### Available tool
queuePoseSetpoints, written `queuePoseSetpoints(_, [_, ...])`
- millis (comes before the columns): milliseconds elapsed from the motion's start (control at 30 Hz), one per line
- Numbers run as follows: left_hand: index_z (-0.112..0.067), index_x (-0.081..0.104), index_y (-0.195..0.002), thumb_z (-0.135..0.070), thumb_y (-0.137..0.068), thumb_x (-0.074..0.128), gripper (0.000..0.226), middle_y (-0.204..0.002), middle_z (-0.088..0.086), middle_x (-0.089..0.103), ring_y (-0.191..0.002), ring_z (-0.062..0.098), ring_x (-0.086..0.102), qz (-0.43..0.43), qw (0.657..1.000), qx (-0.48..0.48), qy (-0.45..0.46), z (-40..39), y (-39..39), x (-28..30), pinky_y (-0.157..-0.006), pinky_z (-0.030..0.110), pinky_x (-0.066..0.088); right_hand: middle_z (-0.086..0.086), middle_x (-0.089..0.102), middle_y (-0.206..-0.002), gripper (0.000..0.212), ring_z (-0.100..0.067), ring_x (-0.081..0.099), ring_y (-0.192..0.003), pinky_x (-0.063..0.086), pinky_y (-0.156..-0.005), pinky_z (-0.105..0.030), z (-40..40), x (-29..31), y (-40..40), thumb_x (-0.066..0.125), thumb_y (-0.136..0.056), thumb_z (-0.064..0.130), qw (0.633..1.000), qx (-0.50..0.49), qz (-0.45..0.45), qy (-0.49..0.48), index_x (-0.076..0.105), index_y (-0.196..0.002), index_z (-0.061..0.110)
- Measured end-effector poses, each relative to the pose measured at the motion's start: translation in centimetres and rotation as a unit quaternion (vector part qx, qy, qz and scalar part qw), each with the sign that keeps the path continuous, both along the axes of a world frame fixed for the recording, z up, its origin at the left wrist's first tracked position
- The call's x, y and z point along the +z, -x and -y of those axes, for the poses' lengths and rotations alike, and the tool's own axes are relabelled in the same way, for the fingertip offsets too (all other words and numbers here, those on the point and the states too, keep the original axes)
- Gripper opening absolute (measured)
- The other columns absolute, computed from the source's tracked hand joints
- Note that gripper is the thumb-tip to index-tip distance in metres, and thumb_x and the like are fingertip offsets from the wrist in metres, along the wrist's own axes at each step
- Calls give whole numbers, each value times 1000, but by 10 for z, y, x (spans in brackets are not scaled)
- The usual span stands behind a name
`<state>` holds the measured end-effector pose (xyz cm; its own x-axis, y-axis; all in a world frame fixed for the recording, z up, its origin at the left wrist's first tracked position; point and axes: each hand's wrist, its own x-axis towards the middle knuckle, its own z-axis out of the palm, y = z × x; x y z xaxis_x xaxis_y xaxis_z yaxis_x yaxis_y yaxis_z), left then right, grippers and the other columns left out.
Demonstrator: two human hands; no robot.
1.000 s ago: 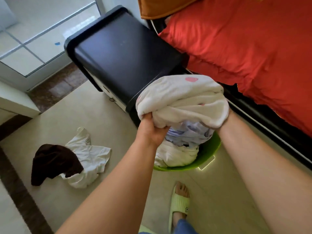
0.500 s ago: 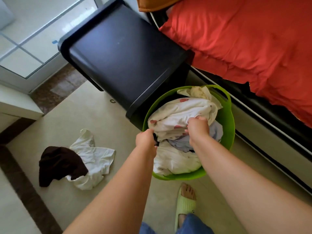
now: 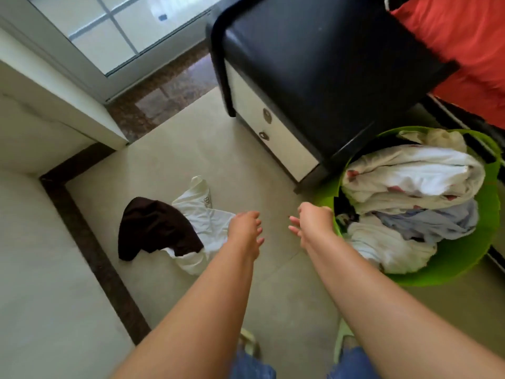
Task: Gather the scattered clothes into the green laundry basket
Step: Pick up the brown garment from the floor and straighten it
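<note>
The green laundry basket point(image 3: 461, 266) stands on the floor at the right, piled with clothes: a white cloth with red spots point(image 3: 412, 173) lies on top, over a pale blue garment point(image 3: 431, 222) and another white one. Left of centre on the floor lie a dark brown garment point(image 3: 153, 225) and a white shirt point(image 3: 207, 222), partly overlapping. My left hand point(image 3: 246, 228) hovers empty with relaxed fingers just right of the white shirt. My right hand point(image 3: 311, 220) is also empty, fingers loose, just left of the basket's rim.
A black nightstand point(image 3: 322, 64) with white drawers stands behind the basket. A bed with a red cover point(image 3: 470, 50) fills the top right. A glass door point(image 3: 123, 26) is at the top left, and a low white ledge point(image 3: 41, 127) at the left. My feet in slippers show at the bottom.
Both hands let go of the spotted white cloth, which now lies in the basket. The hands have moved left, away from the basket and toward the clothes on the floor. The view has turned left.
</note>
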<state>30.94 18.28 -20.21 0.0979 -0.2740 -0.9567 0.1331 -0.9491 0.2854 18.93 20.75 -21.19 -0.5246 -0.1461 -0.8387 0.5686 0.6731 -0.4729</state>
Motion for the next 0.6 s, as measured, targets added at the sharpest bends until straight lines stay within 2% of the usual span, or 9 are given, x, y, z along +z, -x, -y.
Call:
queuePoseSetpoints(67, [-19, 50, -88, -14, -96, 47, 10, -75, 0, 47, -64, 13, 43, -9, 1000, -9, -4, 3, -37, -1, -63, 28, 37, -4, 51, -77, 43, -14, 58, -59, 48, -53, -28, 2, -13, -41, 44, -90, 6, 1000, 13, 15, -24, 39, -132, 6])
queuePoseSetpoints(133, [-19, 51, -83, -13, -95, 49, 14, -76, 0, 48, -65, 13, 44, 20, 1000, 20, -13, 11, -127, -20, -61, 27, 36, -4, 51, -78, 49, -13, 57, -61, 48, -52, -27, 15, -43, -118, 42, -91, 5, 997, 49, 43, -29, 32, -140, 8])
queuePoseSetpoints(200, [-20, 47, -76, -12, -95, 47, 20, -73, -1, 45, -60, 13, 42, 56, 998, 29, -28, 14, -189, -43, -56, 26, 33, -9, 54, -83, 47, -14, 56, -61, 48, -48, -25, 21, -57, -160, 40, -93, 3, 996, 56, 65, -28, 32, -138, 11])
queuePoseSetpoints(267, [-20, 49, -78, -14, -95, 46, 18, -74, -1, 46, -60, 13, 42, 76, 996, 35, -27, 15, -238, -63, -55, 26, 33, -14, 60, -95, 38, -14, 59, -62, 49, -44, -21, 26, -79, -198, 41, -93, 4, 992, 86, 80, -47, 42, -131, 6])
queuePoseSetpoints(333, [-19, 49, -78, -16, -96, 46, 18, -78, -3, 48, -63, 12, 43, 81, 996, 38, -29, 13, -268, -79, -58, 26, 34, -12, 62, -103, 38, -14, 60, -66, 50, -54, -25, 30, -90, -220, 42, -94, 6, 985, 129, 104, -48, 45, -132, 8])
queuePoseSetpoints(467, [-19, 48, -78, -16, -98, 43, 20, -78, -3, 47, -64, 11, 43, 60, 996, 59, -40, 12, -306, -123, -59, 25, 33, -2, 56, -87, 34, -16, 58, -74, 47, -65, -26, 42, -127, -257, 40, -96, 9, 950, 284, 120, -55, 56, -125, 13])
queuePoseSetpoints(600, [-20, 44, -76, -15, -98, 40, 23, -69, -2, 39, -58, 11, 37, 45, 996, 59, -45, 13, -315, -165, -53, 25, 28, -5, 61, -102, 32, -16, 61, -77, 51, -82, -35, 49, -185, -280, 47, -92, 10, 893, 434, 85, -85, 61, -120, 15])
